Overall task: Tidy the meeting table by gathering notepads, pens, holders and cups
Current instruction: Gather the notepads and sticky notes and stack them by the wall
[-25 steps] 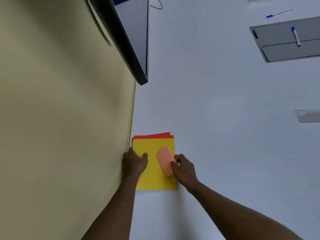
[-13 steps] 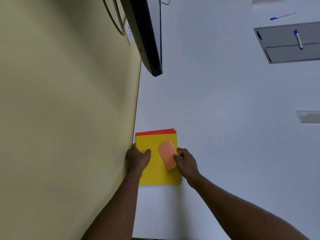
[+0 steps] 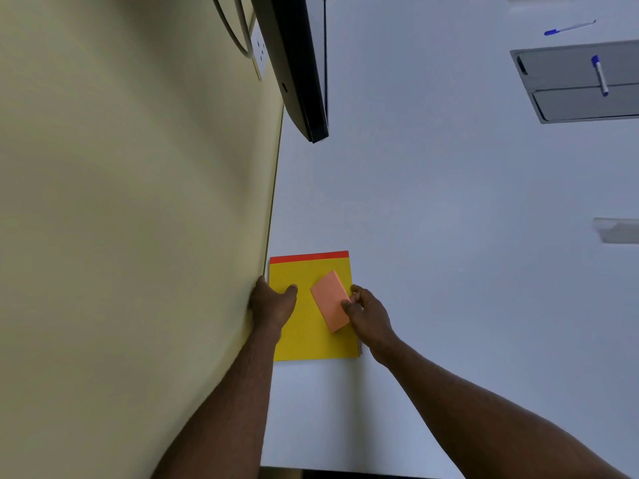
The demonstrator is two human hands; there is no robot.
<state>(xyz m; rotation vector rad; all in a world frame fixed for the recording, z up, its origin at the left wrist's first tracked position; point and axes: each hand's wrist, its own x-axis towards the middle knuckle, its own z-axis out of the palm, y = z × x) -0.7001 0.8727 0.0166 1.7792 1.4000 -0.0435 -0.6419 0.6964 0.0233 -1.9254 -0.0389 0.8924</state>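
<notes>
Both forearms reach forward over the white table (image 3: pixel 449 209) to a yellow notepad (image 3: pixel 304 340) lying against the wall (image 3: pixel 138 202), an orange-red pad (image 3: pixel 309 257) showing beneath its far edge. The left hand (image 3: pixel 271 304) grips the notepad's wall-side edge, thumb flat on top, other fingers hidden. The right hand (image 3: pixel 368 312) pinches the corner of a small orange pad (image 3: pixel 328 300) lying askew on the notepad, its fingers curled together.

Matt paper notepad (image 3: pixel 311 326); smooth white table (image 3: pixel 449 236)
</notes>
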